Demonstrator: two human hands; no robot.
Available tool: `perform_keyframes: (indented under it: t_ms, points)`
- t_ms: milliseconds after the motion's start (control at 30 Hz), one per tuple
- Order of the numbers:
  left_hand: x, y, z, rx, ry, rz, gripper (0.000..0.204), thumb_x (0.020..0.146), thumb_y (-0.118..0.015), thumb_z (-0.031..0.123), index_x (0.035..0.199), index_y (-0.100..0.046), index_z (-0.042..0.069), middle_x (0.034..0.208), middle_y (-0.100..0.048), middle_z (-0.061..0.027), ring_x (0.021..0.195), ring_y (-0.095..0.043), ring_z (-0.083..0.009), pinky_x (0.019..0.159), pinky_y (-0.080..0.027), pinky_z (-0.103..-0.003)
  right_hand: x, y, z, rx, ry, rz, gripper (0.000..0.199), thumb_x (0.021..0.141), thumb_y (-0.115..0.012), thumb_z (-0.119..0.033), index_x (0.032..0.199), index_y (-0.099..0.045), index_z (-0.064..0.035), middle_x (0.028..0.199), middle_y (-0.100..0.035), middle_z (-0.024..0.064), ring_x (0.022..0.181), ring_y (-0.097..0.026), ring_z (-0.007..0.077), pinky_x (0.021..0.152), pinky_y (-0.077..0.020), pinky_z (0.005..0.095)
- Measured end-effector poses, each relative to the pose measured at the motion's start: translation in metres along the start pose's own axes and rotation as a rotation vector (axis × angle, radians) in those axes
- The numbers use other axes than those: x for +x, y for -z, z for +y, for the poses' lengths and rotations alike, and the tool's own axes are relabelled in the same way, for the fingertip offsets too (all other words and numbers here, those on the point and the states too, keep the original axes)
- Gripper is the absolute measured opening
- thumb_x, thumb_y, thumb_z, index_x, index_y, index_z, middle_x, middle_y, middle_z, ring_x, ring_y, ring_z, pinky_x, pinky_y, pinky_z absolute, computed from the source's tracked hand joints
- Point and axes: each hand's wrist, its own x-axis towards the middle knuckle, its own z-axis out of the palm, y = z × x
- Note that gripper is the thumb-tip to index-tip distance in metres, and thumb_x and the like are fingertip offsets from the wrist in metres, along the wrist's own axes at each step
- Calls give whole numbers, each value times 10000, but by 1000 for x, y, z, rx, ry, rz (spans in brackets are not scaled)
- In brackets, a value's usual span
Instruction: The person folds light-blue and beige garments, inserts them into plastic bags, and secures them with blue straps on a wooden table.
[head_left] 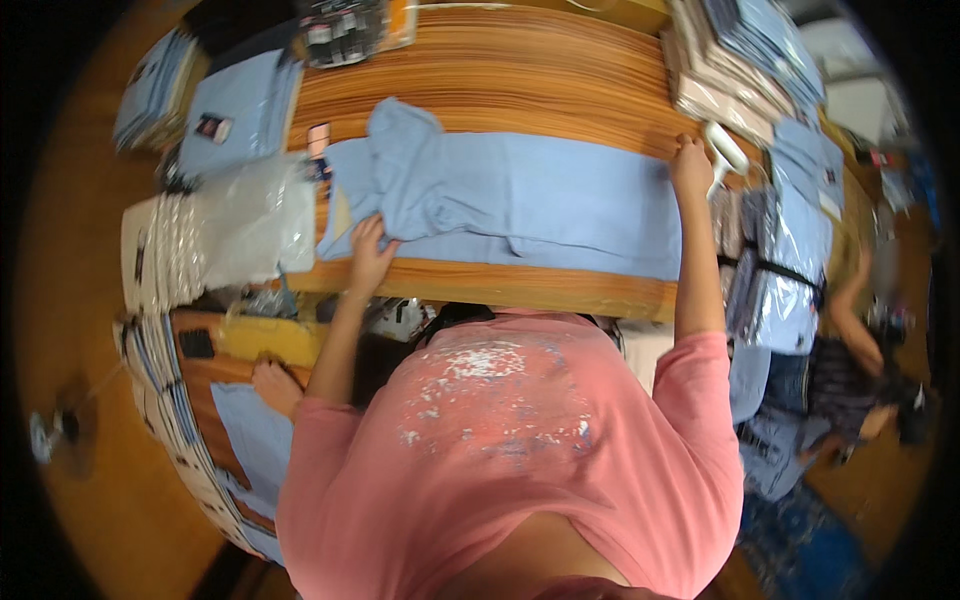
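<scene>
A light-blue shirt (590, 200) lies lengthwise across the wooden table, folded into a long strip. Its right part is smooth, while a bunched sleeve is folded over the left part. A beige patch (342, 212) shows at the left end. My left hand (372, 255) has its fingers bent onto the near edge of the bunched cloth. At the far right corner of the shirt is my right hand (690, 168), fingers curled together at the hem. Just right of it lies a white lint roller (727, 150).
Bagged blue shirts (235, 110) and clear plastic bags (255, 220) sit at the left. More packed shirts (725, 60) and a strapped bundle (780, 270) line the right side. A co-worker's hand (277, 388) rests by blue cloth at lower left; another person (850, 370) is at right.
</scene>
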Motion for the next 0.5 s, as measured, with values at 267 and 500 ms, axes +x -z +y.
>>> perform_keyframes:
  t_ms: [267,500]
  points:
    - [9,22,17,-7,-19,-167,391,713,-619,102,1087,-557,6,1243,-475,-186,1186,-395,-365,1002,-300,-437,-29,-33,-332,593,922,10,247,821,-529,-104,1043,-635,-90,979,-599,96,983,-547,291,832,-439,458]
    - [7,44,4,-415,58,-238,326,786,-548,27,1110,-579,14,1214,-542,-164,1149,-500,-256,960,-384,-348,-22,-31,-391,-276,1223,-311,286,784,-576,-161,1059,-651,-141,1161,-606,82,1070,-566,269,890,-387,536]
